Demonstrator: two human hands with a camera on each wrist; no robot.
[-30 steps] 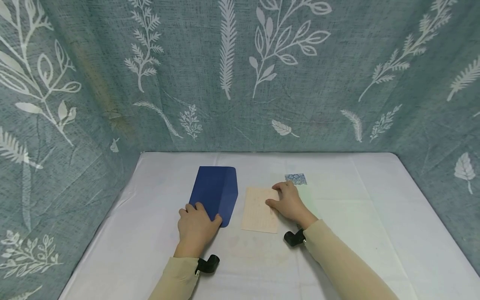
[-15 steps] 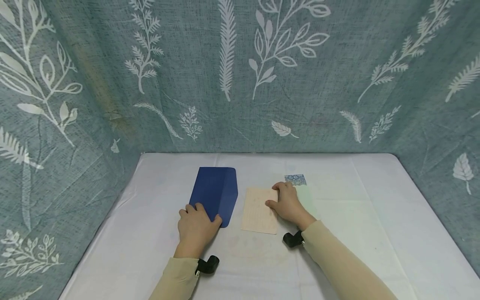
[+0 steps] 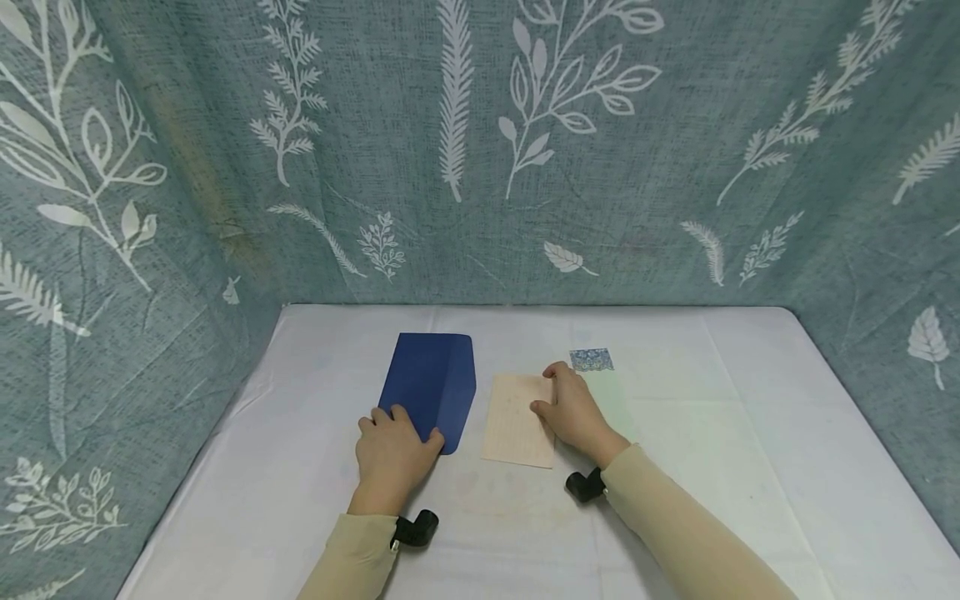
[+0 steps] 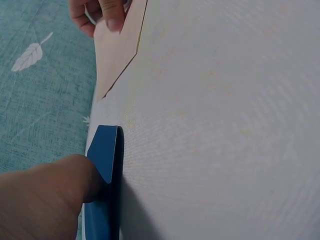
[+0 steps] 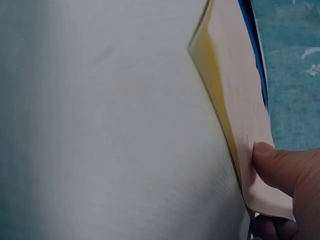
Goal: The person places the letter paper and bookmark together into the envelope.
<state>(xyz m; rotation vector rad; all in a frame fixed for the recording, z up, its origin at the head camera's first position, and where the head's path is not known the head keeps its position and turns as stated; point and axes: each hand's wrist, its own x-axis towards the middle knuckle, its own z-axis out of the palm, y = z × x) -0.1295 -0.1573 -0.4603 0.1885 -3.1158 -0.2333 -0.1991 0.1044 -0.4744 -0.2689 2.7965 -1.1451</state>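
Note:
A dark blue envelope (image 3: 420, 367) lies on the left of the white table with a crease down its right part. My left hand (image 3: 393, 458) grips its lower end, fingers at the left edge, thumb by the lower right corner; the left wrist view shows that thumb bent over the blue edge. To its right is a pale peach sheet of paper (image 3: 513, 425) with faint lines. My right hand (image 3: 579, 408) pinches this sheet at its upper right edge. In the right wrist view the thumb is on top, fingers beyond the edge, and a yellow layer (image 5: 215, 75) shows along the near side.
Partly behind my right hand lies a pale green sheet (image 3: 609, 393) with a blue patterned strip (image 3: 592, 359) at its far end. The white-covered table (image 3: 675, 333) ends at a teal leaf-print curtain (image 3: 480, 233) at the back and sides.
My right hand has shifted very slightly at the sheet's edge, showing more of the green sheet and blue strip. My left hand and the envelope stay where they were.

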